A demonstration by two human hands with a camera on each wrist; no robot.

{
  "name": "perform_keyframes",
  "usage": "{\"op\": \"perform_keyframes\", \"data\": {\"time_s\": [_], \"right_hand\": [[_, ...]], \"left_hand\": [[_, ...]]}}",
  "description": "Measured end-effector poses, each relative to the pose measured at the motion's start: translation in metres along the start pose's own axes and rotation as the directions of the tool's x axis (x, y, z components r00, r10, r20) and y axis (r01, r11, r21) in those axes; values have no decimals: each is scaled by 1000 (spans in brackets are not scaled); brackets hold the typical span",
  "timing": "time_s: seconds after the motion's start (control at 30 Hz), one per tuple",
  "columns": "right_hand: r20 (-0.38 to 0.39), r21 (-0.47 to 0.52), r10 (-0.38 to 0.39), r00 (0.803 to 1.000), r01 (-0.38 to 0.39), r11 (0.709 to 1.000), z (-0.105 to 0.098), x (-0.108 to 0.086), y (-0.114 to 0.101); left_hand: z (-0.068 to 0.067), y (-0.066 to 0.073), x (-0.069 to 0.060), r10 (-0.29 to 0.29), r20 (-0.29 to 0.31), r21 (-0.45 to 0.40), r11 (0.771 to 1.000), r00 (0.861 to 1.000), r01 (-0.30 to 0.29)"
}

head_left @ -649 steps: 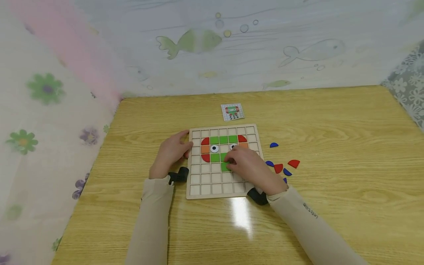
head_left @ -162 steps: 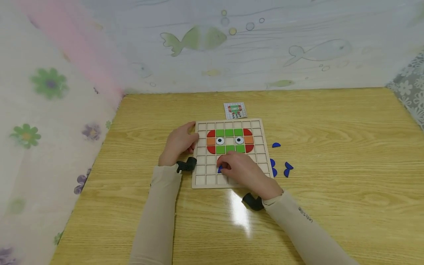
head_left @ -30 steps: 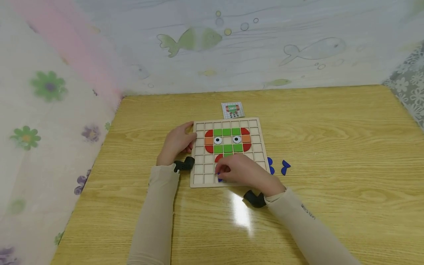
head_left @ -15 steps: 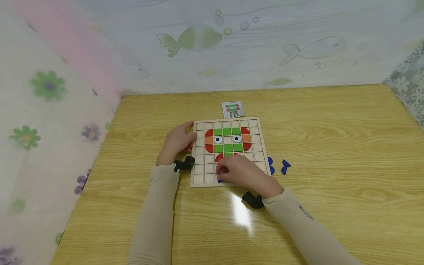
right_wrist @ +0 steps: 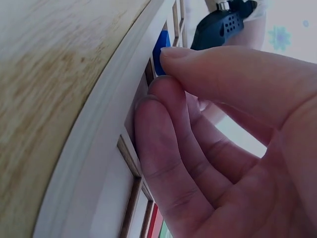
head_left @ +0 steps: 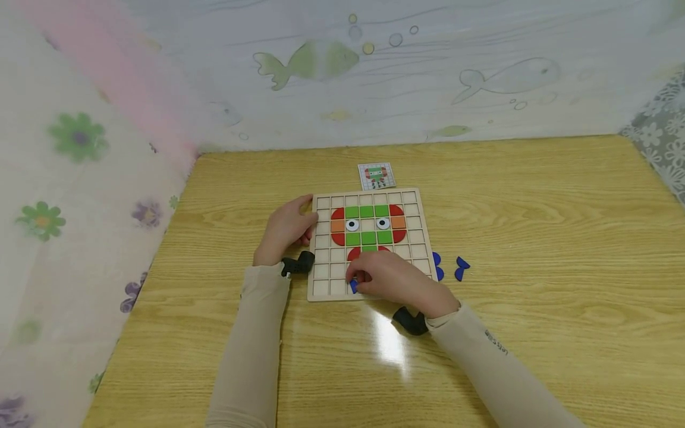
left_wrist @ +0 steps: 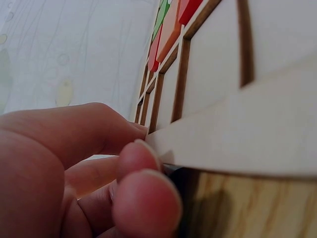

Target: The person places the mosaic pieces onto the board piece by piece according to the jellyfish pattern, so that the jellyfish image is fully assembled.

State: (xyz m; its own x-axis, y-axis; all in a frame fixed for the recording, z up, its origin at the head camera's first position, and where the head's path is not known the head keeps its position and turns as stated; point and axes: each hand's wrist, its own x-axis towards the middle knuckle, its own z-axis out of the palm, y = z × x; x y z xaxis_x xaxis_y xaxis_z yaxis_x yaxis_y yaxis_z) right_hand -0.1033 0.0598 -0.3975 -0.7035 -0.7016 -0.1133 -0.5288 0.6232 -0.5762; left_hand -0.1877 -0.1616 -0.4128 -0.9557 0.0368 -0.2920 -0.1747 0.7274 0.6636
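Observation:
A square wooden grid board (head_left: 320, 255) lies on the table, with red, green and orange tiles and two round eye pieces (head_left: 351, 224) forming a face. The left hand (head_left: 285, 229) touches the board's left edge with its fingertips; the left wrist view shows the index finger and thumb against the rim. Over the lower cells, the right hand (head_left: 393, 276) pinches a blue half-circle piece (head_left: 353, 286) at a bottom-row cell. In the right wrist view the thumb presses on this blue piece (right_wrist: 161, 53). The right hand covers several lower cells.
Several blue half-circle pieces (head_left: 461, 267) lie right of the board, some against its edge. A picture card (head_left: 376, 176) with a similar figure lies behind the board. Black wrist cameras (head_left: 299, 263) sit near both hands. A painted wall (head_left: 299, 107) stands behind the table.
Green and red tiles have been added to the face since the oldest frame. A lone blue half-circle has left the table's right side. Lately the right hand has barely moved; the blue piece has shifted slightly.

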Motion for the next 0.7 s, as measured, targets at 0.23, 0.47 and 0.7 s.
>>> {"op": "perform_keyframes", "data": {"time_s": [0.23,0.47,0.7], "right_hand": [[9,1,-21,1000,21,1000,1,0,-1],[11,-8,-11,1000,11,1000,2,1,-3],[10,-16,-3,1000,4,1000,2,2,-3]], "left_hand": [[1,-1,0,-9,4,-8,1000,1000,9],[1,-1,0,-11,4,-8,1000,1000,11],[0,-1,0,-4,0,-11,1000,1000,4]]}}
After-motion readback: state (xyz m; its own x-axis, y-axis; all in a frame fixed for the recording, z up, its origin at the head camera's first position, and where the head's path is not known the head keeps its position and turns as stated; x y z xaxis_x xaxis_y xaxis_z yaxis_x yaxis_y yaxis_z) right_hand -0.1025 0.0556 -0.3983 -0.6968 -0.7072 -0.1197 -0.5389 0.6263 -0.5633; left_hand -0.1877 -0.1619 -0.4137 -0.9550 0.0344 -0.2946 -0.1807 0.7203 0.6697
